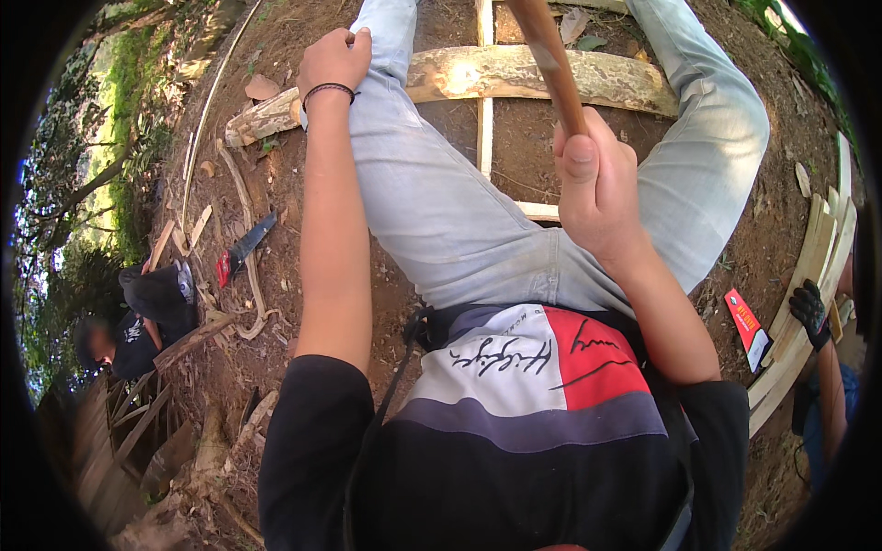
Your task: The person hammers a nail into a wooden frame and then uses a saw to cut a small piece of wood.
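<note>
My right hand (pixel 597 179) is wrapped round a smooth brown wooden handle (pixel 551 69), thumb along its side. The handle slants up and away past the upper edge, so whatever is on its end is hidden. My left hand (pixel 335 66) rests on my left knee, thumb a little apart, the other fingers draped over it and partly hidden. Between my legs a split, pale log (pixel 542 72) lies crosswise over narrow light wood strips (pixel 485 138) on the soil.
On the left lie a saw (pixel 250 241) with a red handle, sticks and a curved branch (pixel 243 197); a person (pixel 152 317) is beyond. At right, another person's black-gloved hand (pixel 809 312) touches long wood strips (pixel 790 358) beside a red-and-white packet (pixel 746 326).
</note>
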Demonstrator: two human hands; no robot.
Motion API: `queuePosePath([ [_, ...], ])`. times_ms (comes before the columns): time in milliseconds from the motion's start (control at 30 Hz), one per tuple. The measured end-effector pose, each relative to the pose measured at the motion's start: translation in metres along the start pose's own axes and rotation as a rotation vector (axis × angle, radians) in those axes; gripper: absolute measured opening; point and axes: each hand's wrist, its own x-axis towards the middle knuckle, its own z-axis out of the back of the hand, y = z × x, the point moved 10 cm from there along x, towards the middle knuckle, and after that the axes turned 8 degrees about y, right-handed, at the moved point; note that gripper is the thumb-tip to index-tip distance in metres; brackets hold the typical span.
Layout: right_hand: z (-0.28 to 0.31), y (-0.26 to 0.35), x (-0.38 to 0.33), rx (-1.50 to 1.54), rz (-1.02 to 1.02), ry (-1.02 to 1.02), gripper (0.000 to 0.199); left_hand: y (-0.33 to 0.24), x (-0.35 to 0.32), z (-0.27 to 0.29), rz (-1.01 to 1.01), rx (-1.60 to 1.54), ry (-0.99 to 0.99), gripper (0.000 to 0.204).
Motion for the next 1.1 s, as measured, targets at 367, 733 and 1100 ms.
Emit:
queuePosePath([
  [367, 0.012, -0.023, 0.004, 0.054, -0.17, -0.085, 0.041, 0.004, -0.002, -0.006, -0.011, 0.02, -0.018, 0.042],
  [733, -0.006, -0.031, -0.001, 0.1, -0.289, 0.008, 0.043, -0.005, -0.006, -0.003, 0.002, 0.029, 0.0, 0.042],
  [1100, -0.013, -0.066, -0.008, -0.153, -0.36, 0.092, 0.039, -0.001, 0.0, -0.001, 0.005, 0.018, 0.016, 0.042],
])
